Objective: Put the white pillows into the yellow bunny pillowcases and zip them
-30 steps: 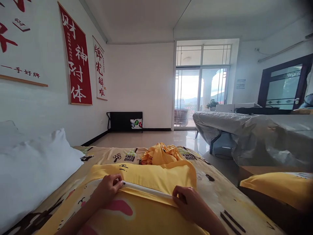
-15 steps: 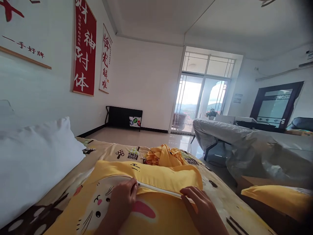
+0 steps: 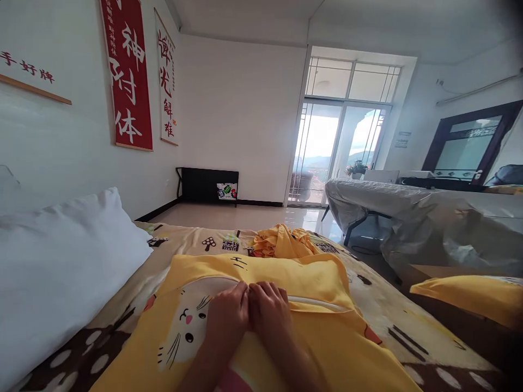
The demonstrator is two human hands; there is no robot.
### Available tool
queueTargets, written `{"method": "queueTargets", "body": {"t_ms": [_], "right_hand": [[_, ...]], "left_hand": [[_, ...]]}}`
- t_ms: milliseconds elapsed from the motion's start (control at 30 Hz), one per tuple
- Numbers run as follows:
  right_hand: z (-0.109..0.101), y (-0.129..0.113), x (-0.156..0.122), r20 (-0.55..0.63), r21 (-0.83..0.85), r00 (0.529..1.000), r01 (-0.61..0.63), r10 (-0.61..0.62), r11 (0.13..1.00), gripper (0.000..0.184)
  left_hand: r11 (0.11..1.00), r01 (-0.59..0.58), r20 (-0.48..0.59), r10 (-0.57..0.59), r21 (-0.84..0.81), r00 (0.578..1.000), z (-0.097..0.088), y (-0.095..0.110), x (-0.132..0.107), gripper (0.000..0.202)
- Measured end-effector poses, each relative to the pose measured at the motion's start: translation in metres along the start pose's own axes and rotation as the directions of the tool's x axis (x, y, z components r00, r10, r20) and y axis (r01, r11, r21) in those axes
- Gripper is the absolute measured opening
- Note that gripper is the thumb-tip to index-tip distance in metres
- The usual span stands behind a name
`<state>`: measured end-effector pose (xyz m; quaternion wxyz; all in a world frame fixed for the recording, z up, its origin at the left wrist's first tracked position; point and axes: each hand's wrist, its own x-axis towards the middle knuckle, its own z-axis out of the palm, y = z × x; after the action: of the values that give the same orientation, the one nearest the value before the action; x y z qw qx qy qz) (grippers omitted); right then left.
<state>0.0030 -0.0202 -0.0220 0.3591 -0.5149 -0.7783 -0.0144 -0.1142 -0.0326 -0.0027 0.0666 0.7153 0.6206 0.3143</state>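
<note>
A yellow pillowcase [image 3: 327, 337] printed with a white cat-like face lies flat in front of me, its white zipper [image 3: 314, 301] running across near the far edge. My left hand [image 3: 229, 310] is closed on the pillowcase at the left part of the zipper. Pressed close against it, my right hand [image 3: 269, 307] is closed at the zipper line too. The fingertips of both hands are mostly hidden, and the zipper pull cannot be seen. To the right of my hands the zipper strip shows, with the fabric slightly puckered along it.
A white pillow [image 3: 73, 256] lies at the left on the patterned blanket [image 3: 196, 237]. Crumpled yellow cloth [image 3: 286, 240] sits beyond the pillowcase. At the right, more yellow fabric [image 3: 469, 294] rests on a cardboard box [image 3: 433, 270]. A plastic-covered table [image 3: 449, 207] stands behind.
My right hand has moved left along the zipper, from its right part to beside my left hand. My left hand still grips about the same spot. The camera view has tilted down slightly.
</note>
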Motion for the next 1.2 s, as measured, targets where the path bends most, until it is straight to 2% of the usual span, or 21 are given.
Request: {"method": "queueTargets", "body": {"t_ms": [67, 167, 300, 567, 700, 767, 833, 1000, 1133, 1200], "right_hand": [[-0.001, 0.005, -0.004, 0.008, 0.025, 1.0, 0.027, -0.028, 0.999, 0.014], [-0.002, 0.007, -0.004, 0.001, 0.023, 1.0, 0.006, -0.006, 1.0, 0.016], [0.001, 0.008, -0.003, -0.051, -0.006, 0.999, 0.002, -0.002, 1.0, 0.023], [-0.011, 0.004, -0.008, -0.176, -0.01, 0.979, 0.101, -0.101, 0.995, 0.026], [-0.02, 0.0, -0.012, -0.235, -0.014, 0.965, 0.119, -0.119, 0.993, 0.034], [-0.026, 0.0, -0.014, -0.22, -0.019, 0.965, 0.144, -0.145, 0.989, 0.032], [-0.034, 0.003, -0.016, -0.157, -0.016, 0.968, 0.193, -0.194, 0.981, 0.027], [-0.052, 0.013, -0.022, 0.006, 0.028, 0.967, 0.253, -0.253, 0.967, 0.019], [-0.057, 0.012, -0.027, -0.012, 0.036, 0.966, 0.258, -0.258, 0.965, 0.02], [-0.055, 0.011, -0.028, -0.053, 0.03, 0.955, 0.294, -0.292, 0.955, 0.023]], "left_hand": [[1.0, 0.007, 0.015, -0.007, 0.017, 1.0, 0.001, 0.0, 0.0, 0.025], [0.999, 0.021, 0.031, -0.023, 0.04, 0.999, 0.002, 0.001, 0.0, 0.024], [0.996, 0.047, 0.048, -0.051, 0.079, 0.998, -0.004, 0.004, -0.001, 0.025], [0.994, 0.111, -0.022, -0.111, -0.009, 0.994, -0.041, 0.0, -0.009, 0.02], [0.991, 0.074, -0.016, -0.076, -0.115, 0.997, -0.059, -0.008, -0.017, 0.02], [0.986, 0.059, -0.006, -0.06, -0.158, 0.998, -0.067, -0.013, -0.02, 0.02], [0.982, 0.078, 0.025, -0.075, -0.17, 0.997, -0.074, -0.017, -0.025, 0.021], [0.984, 0.164, 0.08, -0.158, -0.074, 0.984, -0.094, -0.016, -0.034, 0.023], [0.989, 0.145, 0.179, -0.15, 0.037, 0.972, -0.113, -0.021, -0.04, 0.026], [0.989, 0.123, 0.177, -0.135, 0.079, 0.975, -0.122, -0.031, -0.045, 0.028]]}}
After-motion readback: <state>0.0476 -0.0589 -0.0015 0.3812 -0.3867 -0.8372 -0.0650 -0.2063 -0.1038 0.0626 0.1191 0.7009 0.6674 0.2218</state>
